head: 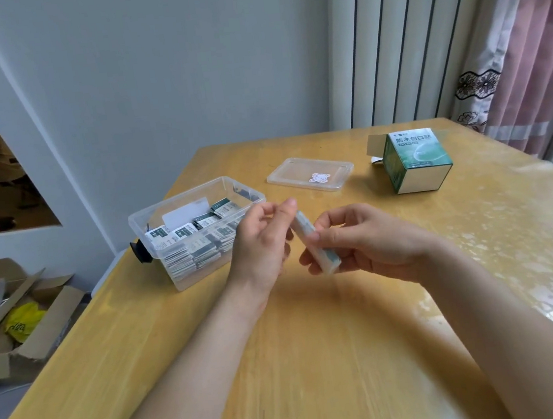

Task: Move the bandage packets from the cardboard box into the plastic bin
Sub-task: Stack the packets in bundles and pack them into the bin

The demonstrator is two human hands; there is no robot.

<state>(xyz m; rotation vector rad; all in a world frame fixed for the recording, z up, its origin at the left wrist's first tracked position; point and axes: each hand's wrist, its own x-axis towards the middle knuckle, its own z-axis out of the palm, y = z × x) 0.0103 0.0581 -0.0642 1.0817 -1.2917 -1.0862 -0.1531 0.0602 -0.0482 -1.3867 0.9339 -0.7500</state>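
Both hands square a stack of packets before binning it.
The left hand (261,242) and right hand (363,244) pinch a slim white-and-green stack of bandage packets (313,239) edge-on, probably to align it, beside the clear plastic bin (165,215) near the yellow wooden table's (319,359) left edge; the green-and-white cardboard box (414,162) lies open near the far right corner.

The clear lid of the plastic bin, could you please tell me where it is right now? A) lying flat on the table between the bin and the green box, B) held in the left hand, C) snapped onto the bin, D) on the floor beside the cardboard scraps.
A: the lid lies flat on the table, apart from the open plastic bin to its left and the green box to its right.
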